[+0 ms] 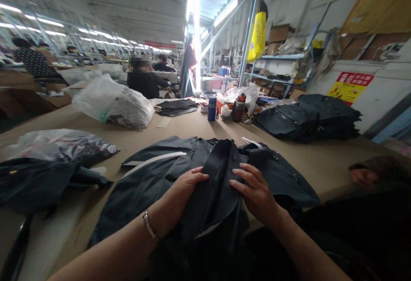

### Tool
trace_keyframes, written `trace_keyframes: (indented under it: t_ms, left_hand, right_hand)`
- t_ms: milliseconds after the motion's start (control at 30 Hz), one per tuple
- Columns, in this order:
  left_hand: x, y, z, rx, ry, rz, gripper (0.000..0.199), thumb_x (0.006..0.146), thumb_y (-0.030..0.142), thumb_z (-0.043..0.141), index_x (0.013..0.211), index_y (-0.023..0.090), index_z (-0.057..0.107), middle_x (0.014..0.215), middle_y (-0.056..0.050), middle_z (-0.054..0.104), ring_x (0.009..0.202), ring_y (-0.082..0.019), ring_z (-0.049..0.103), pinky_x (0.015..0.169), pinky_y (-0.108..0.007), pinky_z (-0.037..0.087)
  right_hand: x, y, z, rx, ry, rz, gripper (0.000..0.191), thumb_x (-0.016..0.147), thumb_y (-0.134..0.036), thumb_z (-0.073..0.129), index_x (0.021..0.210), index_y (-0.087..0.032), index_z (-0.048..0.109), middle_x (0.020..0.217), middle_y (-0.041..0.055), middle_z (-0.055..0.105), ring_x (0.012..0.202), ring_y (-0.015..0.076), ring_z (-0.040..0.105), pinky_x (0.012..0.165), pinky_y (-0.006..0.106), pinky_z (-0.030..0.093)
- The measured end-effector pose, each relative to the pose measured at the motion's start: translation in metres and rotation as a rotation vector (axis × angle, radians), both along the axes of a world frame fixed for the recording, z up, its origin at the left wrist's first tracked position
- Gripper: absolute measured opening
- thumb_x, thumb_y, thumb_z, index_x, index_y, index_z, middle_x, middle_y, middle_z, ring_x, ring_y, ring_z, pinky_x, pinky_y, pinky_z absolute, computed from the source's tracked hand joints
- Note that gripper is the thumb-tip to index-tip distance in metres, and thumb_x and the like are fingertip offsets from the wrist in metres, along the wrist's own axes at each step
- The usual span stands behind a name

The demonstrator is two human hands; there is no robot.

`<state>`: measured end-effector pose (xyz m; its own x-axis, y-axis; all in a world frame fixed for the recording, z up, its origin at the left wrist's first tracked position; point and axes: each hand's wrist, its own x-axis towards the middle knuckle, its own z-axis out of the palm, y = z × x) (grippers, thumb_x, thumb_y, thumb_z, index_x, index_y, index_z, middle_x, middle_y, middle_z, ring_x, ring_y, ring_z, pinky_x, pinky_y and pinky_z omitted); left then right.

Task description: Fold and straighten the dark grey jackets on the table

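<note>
A dark garment [154,178] with pale strips along some edges lies spread on the brown-covered table [180,129]. My left hand [183,195] grips the left edge of the garment's raised middle flap, thumb on top and the other fingers hidden under the cloth. Across from it, my right hand [257,191] rests on the right side of that flap, its fingers spread over the fabric. Between the two hands runs a long dark fold. A metal bangle circles my left wrist.
White plastic bags [128,105] and dark cloth [38,182] lie at the left. A blue bottle [212,109] and a dark bottle [239,107] stand at the back. Folded dark garments [308,116] are stacked back right. Another person's hand [364,177] is at the right edge.
</note>
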<state>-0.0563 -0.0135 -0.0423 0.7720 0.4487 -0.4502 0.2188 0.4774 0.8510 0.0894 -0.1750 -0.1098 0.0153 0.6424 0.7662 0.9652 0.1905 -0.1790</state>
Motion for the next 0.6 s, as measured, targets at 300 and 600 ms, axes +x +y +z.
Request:
trace_keyframes:
  t_ms: [300,600]
  left_hand:
    - [0.021,-0.022,-0.006,-0.088,-0.217,-0.078,0.033,0.062,0.005,0.062,0.094,0.010,0.060,0.081,-0.010,0.066,0.065,-0.020,0.063,0.062,-0.029,0.054]
    - [0.032,-0.051,-0.012,-0.165,-0.186,-0.237,0.039,0.063,0.009,0.068,0.102,0.013,0.062,0.089,-0.011,0.066,0.071,-0.019,0.063,0.068,-0.029,0.053]
  right_hand:
    - [0.019,-0.026,-0.013,-0.229,1.061,-0.168,0.030,0.087,-0.033,0.048,0.111,-0.018,0.057,0.092,0.0060,0.061,0.082,0.0187,0.059,0.074,0.032,0.049]
    - [-0.012,0.003,-0.015,-0.299,1.730,0.332,0.047,0.070,-0.042,0.072,0.107,-0.015,0.060,0.090,0.0051,0.065,0.078,0.0198,0.062,0.076,0.033,0.050]
